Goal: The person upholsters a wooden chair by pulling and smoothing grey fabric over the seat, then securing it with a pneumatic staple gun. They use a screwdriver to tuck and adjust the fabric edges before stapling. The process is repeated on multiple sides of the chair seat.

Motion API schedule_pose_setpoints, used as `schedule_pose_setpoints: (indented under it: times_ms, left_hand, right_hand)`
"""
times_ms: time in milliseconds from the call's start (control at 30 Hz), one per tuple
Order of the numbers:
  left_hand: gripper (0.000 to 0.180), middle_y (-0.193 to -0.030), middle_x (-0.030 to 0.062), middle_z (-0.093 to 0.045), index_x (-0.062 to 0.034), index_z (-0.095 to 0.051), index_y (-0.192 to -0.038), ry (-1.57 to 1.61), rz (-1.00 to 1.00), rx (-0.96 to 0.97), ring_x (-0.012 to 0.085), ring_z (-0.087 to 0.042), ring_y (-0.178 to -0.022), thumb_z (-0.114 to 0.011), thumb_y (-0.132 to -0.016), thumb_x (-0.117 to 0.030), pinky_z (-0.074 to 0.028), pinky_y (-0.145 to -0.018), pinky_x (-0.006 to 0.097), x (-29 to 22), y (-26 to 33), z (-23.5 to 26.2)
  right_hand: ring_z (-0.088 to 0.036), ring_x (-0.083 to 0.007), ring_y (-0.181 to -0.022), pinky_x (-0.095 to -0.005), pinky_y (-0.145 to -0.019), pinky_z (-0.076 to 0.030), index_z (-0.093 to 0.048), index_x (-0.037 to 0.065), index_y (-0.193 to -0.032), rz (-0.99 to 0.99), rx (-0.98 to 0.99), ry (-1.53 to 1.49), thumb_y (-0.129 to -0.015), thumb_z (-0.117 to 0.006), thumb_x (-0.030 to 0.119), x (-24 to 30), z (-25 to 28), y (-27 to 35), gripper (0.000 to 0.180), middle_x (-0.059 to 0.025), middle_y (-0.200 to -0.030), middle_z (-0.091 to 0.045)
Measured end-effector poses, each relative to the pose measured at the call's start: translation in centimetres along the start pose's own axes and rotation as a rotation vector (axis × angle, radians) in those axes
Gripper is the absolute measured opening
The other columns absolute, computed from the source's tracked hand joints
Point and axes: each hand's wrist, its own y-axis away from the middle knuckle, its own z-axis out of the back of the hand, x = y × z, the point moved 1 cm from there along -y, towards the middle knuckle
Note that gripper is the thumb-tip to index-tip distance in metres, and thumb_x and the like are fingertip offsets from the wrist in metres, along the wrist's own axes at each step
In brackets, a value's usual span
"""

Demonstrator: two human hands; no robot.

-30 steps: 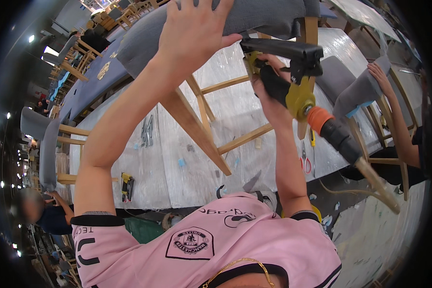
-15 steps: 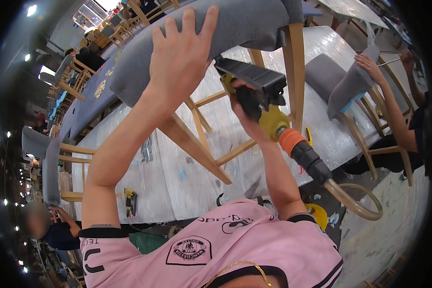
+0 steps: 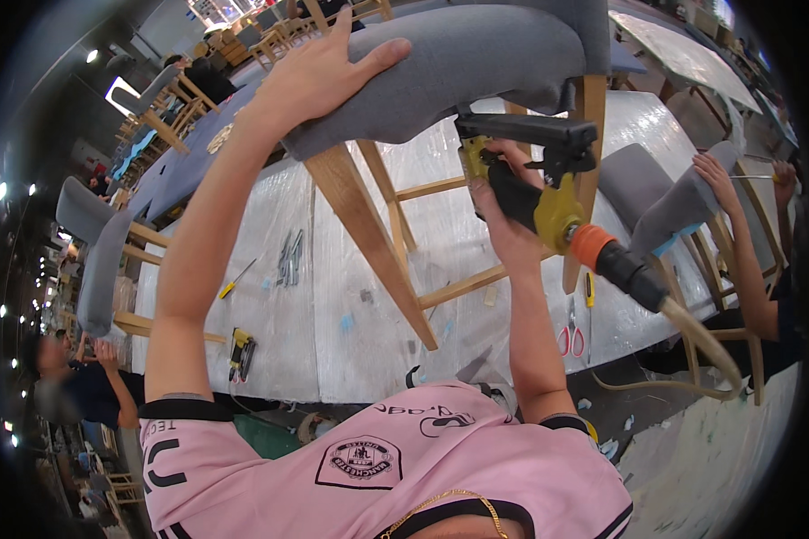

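A chair with a grey upholstered seat (image 3: 458,63) and wooden legs (image 3: 368,234) lies tipped on the white-covered table (image 3: 270,305). My left hand (image 3: 319,76) is spread flat on the grey fabric, pressing it. My right hand (image 3: 503,211) grips a black and yellow pneumatic staple gun (image 3: 535,171), whose black nose sits against the underside of the seat next to a wooden leg. An orange coupling and a tan air hose (image 3: 692,332) run from the gun toward the lower right.
On the table lie a yellow-handled screwdriver (image 3: 238,278), several metal tools (image 3: 288,256), a second stapler (image 3: 241,352) at the near edge and red-handled scissors (image 3: 571,332). At the right another person's hands (image 3: 719,175) hold a grey chair. More chairs stand at the left.
The chair seat has come nearer and lower in view. My right hand has shifted the staple gun left under the seat; my left hand stays pressed on the fabric.
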Motion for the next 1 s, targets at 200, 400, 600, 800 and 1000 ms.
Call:
schedule_pose_setpoints:
  times_ms: [200,400,600,800,1000]
  left_hand:
    - [0.089,-0.134,0.0247,-0.064,-0.0101,-0.041,-0.157,0.058,-0.030,-0.044,0.0422,-0.065,-0.119,-0.056,-0.094,-0.072,-0.051,-0.101,0.050,-4.9,1.1,0.9]
    - [0.093,-0.140,0.0230,-0.049,0.0030,-0.039,-0.152,-0.057,-0.232,-0.032,0.0397,-0.051,-0.124,-0.073,-0.086,-0.053,-0.043,-0.102,0.052,-9.2,1.9,2.1]
    - [0.095,-0.139,0.0225,-0.049,0.0009,-0.038,-0.153,-0.229,-0.254,-0.089,0.0392,-0.050,-0.125,-0.077,-0.084,-0.051,-0.041,-0.104,0.052,-10.5,2.4,1.8]
    - [0.094,-0.139,0.0216,-0.055,-0.0082,-0.039,-0.155,-0.321,-0.313,-0.183,0.0402,-0.057,-0.122,-0.080,-0.082,-0.050,-0.045,-0.102,0.051,-10.5,3.4,0.9]
    - [0.104,-0.142,0.0180,-0.052,-0.0149,-0.037,-0.157,-0.220,-0.282,-0.231,0.0394,-0.055,-0.123,-0.092,-0.070,-0.032,-0.044,-0.100,0.053,-10.9,4.3,0.9]
  right_hand:
    - [-0.061,-0.0184,-0.118,-0.0350,-0.106,-0.046,-0.064,0.005,-0.130,0.037,-0.001,0.046,-0.087,-0.072,0.003,-0.7,0.1,-0.3,0.043,-0.0082,-0.128,-0.067]
    - [-0.062,-0.0184,-0.117,-0.0350,-0.105,-0.046,-0.064,0.005,-0.129,0.003,0.002,0.101,-0.087,-0.071,0.003,-0.6,0.8,0.6,0.042,-0.0089,-0.126,-0.067]
    - [-0.062,-0.0191,-0.113,-0.0337,-0.102,-0.048,-0.062,0.006,-0.128,-0.096,0.021,0.093,-0.087,-0.068,-0.001,-1.6,0.5,2.2,0.042,-0.0075,-0.123,-0.066]
    - [-0.064,-0.0169,-0.100,-0.0312,-0.092,-0.051,-0.063,0.006,-0.122,-0.047,0.018,0.089,-0.086,-0.069,0.001,-0.2,-0.6,1.4,0.037,-0.0065,-0.111,-0.067]
    - [-0.067,-0.0148,-0.086,-0.0280,-0.079,-0.055,-0.062,0.007,-0.117,-0.075,0.014,0.273,-0.084,-0.072,0.009,0.8,-1.0,1.9,0.035,-0.0053,-0.096,-0.072]
